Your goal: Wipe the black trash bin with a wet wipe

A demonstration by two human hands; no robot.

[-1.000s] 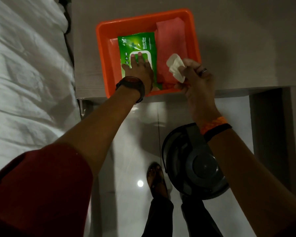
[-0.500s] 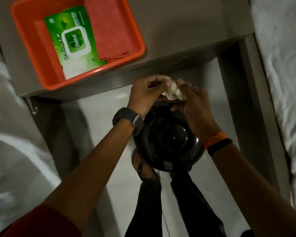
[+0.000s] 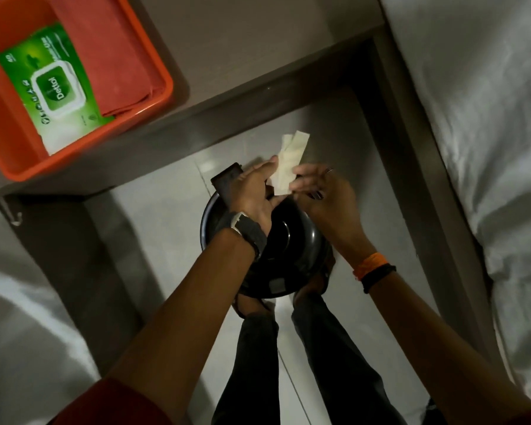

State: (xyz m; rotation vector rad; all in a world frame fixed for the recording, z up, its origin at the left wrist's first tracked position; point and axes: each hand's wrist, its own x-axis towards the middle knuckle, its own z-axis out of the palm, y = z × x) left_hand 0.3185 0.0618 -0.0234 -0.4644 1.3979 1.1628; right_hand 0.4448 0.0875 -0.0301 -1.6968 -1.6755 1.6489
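Note:
The round black trash bin [image 3: 301,250] stands on the pale tiled floor between my feet and a grey table, its lid seen from above. Above its far rim I hold a white wet wipe [image 3: 288,157], partly unfolded into a long strip. My left hand [image 3: 252,191] pinches its left edge and my right hand [image 3: 322,191] pinches its right edge. The wipe is above the bin and apart from it. My left wrist and watch hide part of the lid.
An orange tub [image 3: 154,105] on the grey table [image 3: 258,50] holds a green wet-wipe pack [image 3: 52,87] and a folded red cloth [image 3: 111,56]. White bedding [image 3: 478,133] lies at the right, more at the left. My legs stand just behind the bin.
My left hand left the wipe pack and joined my right hand above the bin. The crumpled wipe has been pulled out into a strip. The view swung down and right.

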